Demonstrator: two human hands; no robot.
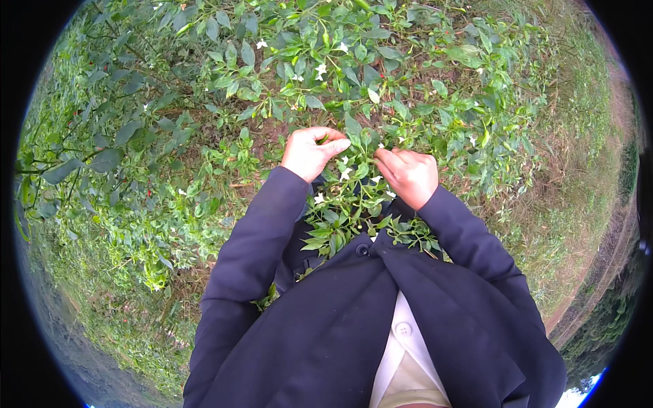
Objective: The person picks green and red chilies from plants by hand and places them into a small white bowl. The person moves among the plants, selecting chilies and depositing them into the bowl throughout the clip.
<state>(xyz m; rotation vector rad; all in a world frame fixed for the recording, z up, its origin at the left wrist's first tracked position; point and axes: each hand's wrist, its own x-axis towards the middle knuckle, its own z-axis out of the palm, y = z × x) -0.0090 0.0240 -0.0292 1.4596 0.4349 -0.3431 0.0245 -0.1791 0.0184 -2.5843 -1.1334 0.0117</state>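
My left hand [314, 153] reaches in among the pepper plants, its thumb and fingers drawn together by an upright leaf [352, 125]. A sliver of green shows in the gap between thumb and forefinger; I cannot tell whether it is a pepper or a leaf. To the right, my right hand [410, 175] has its fingertips pinched at the leafy stems, and what lies in them is hidden. Between and below both hands grows a pepper plant [354, 204] with small white flowers [345, 173], close against my dark jacket [326, 306].
More pepper plants [320, 47] spread ahead, with white flowers and slender green pods. Larger, darker leaves [105, 160] crowd the left side. Dry grass [544, 224] covers ground at the right, and a bare dirt strip [615, 177] curves along the right rim.
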